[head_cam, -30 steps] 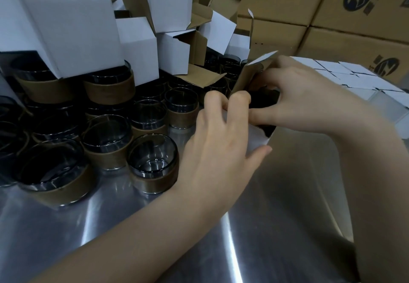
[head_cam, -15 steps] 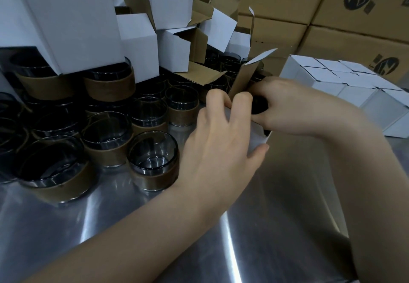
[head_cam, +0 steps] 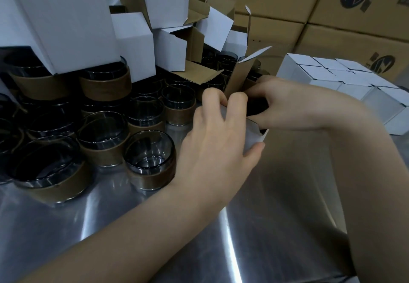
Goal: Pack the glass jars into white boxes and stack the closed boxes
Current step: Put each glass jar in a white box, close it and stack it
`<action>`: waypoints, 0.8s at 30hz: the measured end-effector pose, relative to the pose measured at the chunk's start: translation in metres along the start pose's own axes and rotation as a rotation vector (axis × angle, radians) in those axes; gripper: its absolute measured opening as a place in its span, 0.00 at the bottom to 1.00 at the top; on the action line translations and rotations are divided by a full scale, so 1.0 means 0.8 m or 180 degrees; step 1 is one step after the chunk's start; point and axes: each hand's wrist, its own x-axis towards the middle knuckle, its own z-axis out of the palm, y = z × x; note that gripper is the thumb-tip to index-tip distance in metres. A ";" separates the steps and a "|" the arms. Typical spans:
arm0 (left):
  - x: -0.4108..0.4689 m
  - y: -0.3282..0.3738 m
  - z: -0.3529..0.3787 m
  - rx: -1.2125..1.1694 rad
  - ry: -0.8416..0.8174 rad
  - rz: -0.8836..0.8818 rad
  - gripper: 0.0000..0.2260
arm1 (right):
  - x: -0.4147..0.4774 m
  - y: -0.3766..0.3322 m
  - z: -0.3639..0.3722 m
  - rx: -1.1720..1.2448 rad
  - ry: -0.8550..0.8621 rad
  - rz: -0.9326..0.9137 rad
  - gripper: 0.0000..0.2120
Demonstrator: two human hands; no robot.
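1. Head view: left hand point(head_cam: 217, 150) grips the white box point(head_cam: 252, 137), fingers hooked over its rim.
2. The right hand point(head_cam: 287, 107) holds the glass jar point(head_cam: 257, 107) in the box mouth, between both hands.
3. Judgement: insertion step; next, seat jar, fold the upright flap point(head_cam: 240, 79) shut.

dim overhead light, glare streaks on steel table point(head_cam: 232, 238), wide-angle edge warp.

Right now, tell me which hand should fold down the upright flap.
Right, probably. The right hand sits at the opening of the box, beside its upright flap, on the jar; the left hand grips the box wall, steadying it.
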 end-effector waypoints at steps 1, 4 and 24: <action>0.000 0.000 0.000 -0.0016 0.0002 -0.0007 0.26 | -0.001 0.000 -0.001 0.0064 -0.0016 0.0007 0.06; 0.001 0.000 0.000 -0.0047 0.0001 -0.0030 0.26 | -0.005 0.002 -0.004 0.0337 -0.0095 0.0040 0.06; 0.004 -0.013 0.004 -0.1321 0.0076 -0.0113 0.20 | 0.011 0.035 -0.004 0.2516 0.0752 0.0252 0.16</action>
